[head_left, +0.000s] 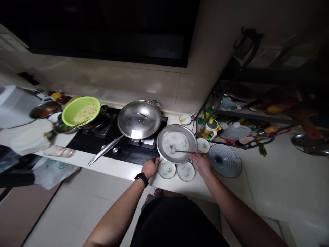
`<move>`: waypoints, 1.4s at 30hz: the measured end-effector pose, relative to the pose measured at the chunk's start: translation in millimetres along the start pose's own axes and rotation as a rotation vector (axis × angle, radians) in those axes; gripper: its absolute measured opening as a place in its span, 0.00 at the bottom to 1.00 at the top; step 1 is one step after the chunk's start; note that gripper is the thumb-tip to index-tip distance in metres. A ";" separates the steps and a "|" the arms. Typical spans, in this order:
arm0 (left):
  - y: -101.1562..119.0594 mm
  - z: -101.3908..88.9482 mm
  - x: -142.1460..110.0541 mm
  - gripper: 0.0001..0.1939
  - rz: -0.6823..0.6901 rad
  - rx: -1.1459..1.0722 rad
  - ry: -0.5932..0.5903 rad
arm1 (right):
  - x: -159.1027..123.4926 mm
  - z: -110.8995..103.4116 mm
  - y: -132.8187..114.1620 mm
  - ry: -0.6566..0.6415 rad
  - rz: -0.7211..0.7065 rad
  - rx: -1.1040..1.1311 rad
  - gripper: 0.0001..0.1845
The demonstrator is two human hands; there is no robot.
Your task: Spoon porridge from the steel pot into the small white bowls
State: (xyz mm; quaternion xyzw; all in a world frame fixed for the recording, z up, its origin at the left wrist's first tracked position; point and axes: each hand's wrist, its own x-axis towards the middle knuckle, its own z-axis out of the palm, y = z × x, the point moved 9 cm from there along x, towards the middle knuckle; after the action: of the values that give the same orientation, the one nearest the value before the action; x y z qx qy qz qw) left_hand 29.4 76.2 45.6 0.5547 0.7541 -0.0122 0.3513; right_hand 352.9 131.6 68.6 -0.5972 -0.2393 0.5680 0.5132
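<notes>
My right hand [202,162] is closed on the handle of a metal ladle [180,151] whose scoop lies in a round steel basin [161,137] of white porridge. My left hand [150,167], a black watch on its wrist, rests in a loose fist on the counter edge beside a small white bowl [167,169]. A second small bowl [185,171] sits right of that one, both holding some porridge. A third small bowl [203,145] stands behind my right hand.
A lidded steel pan [138,119] with a long handle sits on the black hob. A green bowl [80,109] of food rests on a pot at left. A striped round plate [225,160] lies at right, below a cluttered wire rack [246,120].
</notes>
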 end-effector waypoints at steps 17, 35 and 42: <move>-4.3 7.9 11.6 0.30 0.053 0.079 0.002 | -33.8 -57.0 -78.4 0.075 -0.114 -0.018 0.24; -0.6 4.3 6.2 0.31 0.035 0.073 -0.006 | -47.1 -59.4 -89.6 0.092 -0.123 0.005 0.23; 0.4 3.4 6.8 0.32 0.023 0.061 -0.012 | -61.7 -78.5 -106.1 0.126 -0.129 0.031 0.25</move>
State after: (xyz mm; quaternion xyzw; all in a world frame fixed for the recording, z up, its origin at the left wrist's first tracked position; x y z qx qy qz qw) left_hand 30.6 80.6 39.5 0.5738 0.7448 -0.0344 0.3389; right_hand 442.2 89.3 175.7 -0.6071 -0.2356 0.4986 0.5722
